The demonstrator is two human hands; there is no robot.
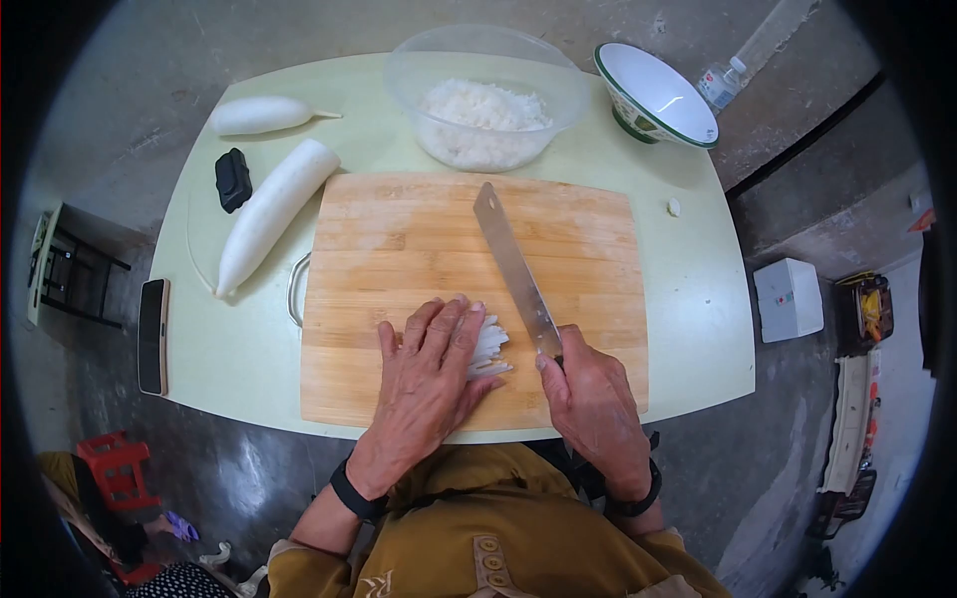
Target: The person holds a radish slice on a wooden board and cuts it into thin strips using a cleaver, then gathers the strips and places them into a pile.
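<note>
Left hand, lower centre, presses flat on the stacked radish slices on the cutting board. Right hand is clamped on the knife (blade beside the stack). Judged step: shredding. The next cut calls for fingertips tucked clear.

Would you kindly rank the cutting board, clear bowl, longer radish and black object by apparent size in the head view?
Largest to smallest:
cutting board
clear bowl
longer radish
black object
</note>
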